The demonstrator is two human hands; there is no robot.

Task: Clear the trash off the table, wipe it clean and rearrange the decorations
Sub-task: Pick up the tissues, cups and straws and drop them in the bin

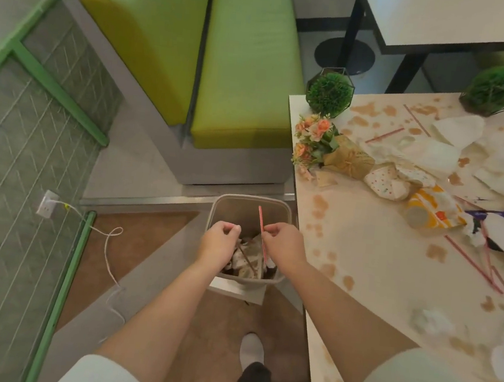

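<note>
A green cushioned bench [226, 63] stands at the far side of the room, and to the right a pale surface [373, 234] spotted with brown stains carries the mess. Between bench and surface, on the floor, sits a grey trash bin [220, 209] with crumpled paper and a brown stick already inside.

Both hands hang over the bin's mouth. The right hand [285, 244] pinches a red straw [261, 229] between fingertips and thumb, the straw standing nearly upright with its lower end down in the bin. The left hand [219, 240] has its fingers curled in; whether its grip holds anything I cannot tell.

On the surface, at the far left corner, a round green plant [329, 93] stands in a wire frame, with a small flower bouquet [315, 138] lying just near it. A second plant [493, 88] sits further right. Crumpled napkins [435, 148], a dotted paper cup [385, 180], an orange-and-yellow cup [429, 208] and more red straws [470, 263] lie scattered across it.
</note>
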